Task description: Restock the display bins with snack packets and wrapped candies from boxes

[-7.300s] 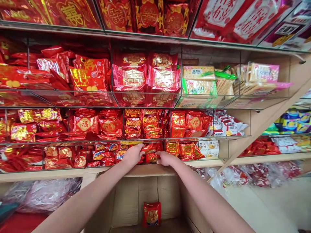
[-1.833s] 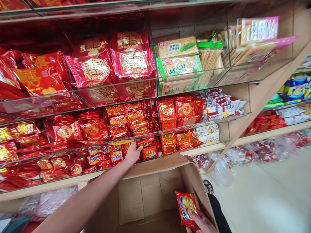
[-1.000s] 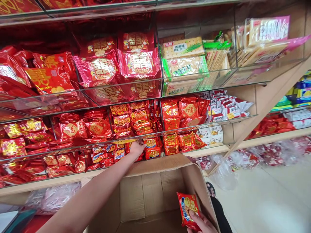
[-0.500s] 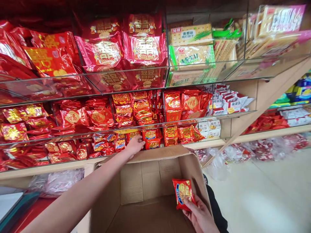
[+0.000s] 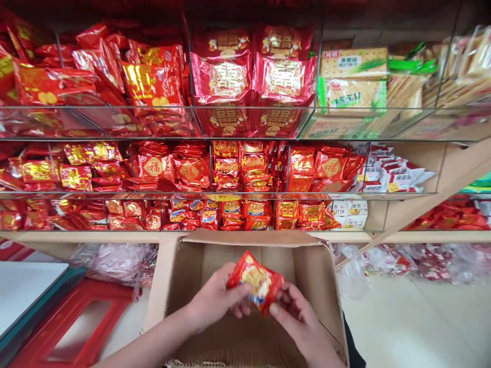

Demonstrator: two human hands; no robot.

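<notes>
A red snack packet [image 5: 256,281] with a gold and blue print is held above the open cardboard box [image 5: 314,286]. My left hand [image 5: 220,294] grips its left side, thumb across the front. At its lower right corner, my right hand [image 5: 297,317] pinches the wrapper between thumb and fingers. The packet is tilted and slightly blurred; whether a second one lies behind it I cannot tell. Similar red packets [image 5: 257,213] stand on the bottom shelf just behind the box.
Shelves with clear dividers hold red packets [image 5: 153,166], pink-red packets [image 5: 228,76] and green-edged crackers [image 5: 351,92]. Left of the box lie a red plastic frame [image 5: 76,327] and a white panel [image 5: 28,291]. Plastic bags [image 5: 115,263] sit beneath the shelves. Tiled floor [image 5: 422,317] extends right.
My left hand has come back from the bottom shelf to above the box. My right hand has raised the packet leftward, and both hands now meet at it. The view has turned left.
</notes>
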